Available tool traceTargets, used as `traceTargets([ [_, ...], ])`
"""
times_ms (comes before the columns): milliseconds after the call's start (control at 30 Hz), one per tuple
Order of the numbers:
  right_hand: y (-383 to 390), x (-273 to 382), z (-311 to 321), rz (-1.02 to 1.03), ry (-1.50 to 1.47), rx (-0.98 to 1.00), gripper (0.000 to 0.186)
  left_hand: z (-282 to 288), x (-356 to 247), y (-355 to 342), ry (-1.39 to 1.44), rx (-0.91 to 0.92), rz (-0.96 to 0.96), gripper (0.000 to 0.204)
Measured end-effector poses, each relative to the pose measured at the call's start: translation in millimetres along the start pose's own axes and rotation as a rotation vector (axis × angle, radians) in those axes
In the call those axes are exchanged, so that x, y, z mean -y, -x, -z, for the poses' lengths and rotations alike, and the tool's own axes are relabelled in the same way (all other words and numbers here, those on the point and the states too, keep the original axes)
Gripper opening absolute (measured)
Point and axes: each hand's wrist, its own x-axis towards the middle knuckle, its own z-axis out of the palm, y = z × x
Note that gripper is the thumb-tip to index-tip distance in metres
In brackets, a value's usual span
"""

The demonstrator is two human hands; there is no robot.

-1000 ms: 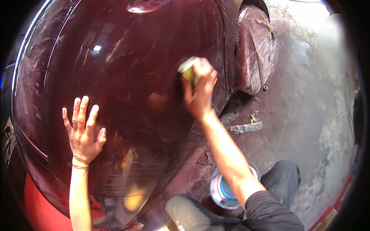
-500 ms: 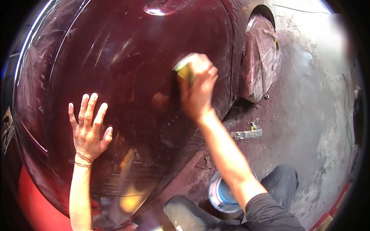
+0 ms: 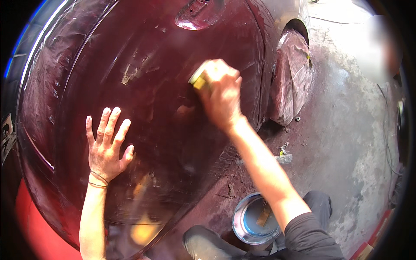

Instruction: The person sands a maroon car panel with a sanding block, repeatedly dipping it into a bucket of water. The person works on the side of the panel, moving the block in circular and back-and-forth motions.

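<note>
A large dark maroon car body panel (image 3: pixel 151 108) fills the middle of the view, glossy, with scuffed pale patches. My left hand (image 3: pixel 106 151) rests flat on its left part, fingers spread, a thin dark band round the wrist. Farther up and to the right, my right hand (image 3: pixel 223 91) grips a yellow sponge-like pad (image 3: pixel 199 82) with a pale edge and presses it against the panel. The fingers hide most of the pad. A recess (image 3: pixel 197 17) in the panel lies beyond that hand.
Between my knees stands a metal bucket (image 3: pixel 236 221) with greyish liquid and a brown piece in it. A wheel (image 3: pixel 292 76) wrapped in dusty sheeting sits at the right. Tape scraps (image 3: pixel 284 158) lie on the floor. Something red (image 3: pixel 37 221) shows at lower left.
My right hand has slid the pad slightly left across the panel. The view has shifted a little, showing more of the recess and the bucket's inside. My left hand stays flat on the panel.
</note>
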Motion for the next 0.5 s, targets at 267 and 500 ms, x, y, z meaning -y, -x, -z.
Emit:
traceTargets([
  [267,-60,-28,-12,-0.428,0.16,-0.217,0.059,-9,-11,-11,0.055,-0.037,0.017,0.07],
  [500,-66,7,3,-0.149,0.165,0.061,0.048,-1,-5,-1,0.034,-0.009,0.027,0.068],
])
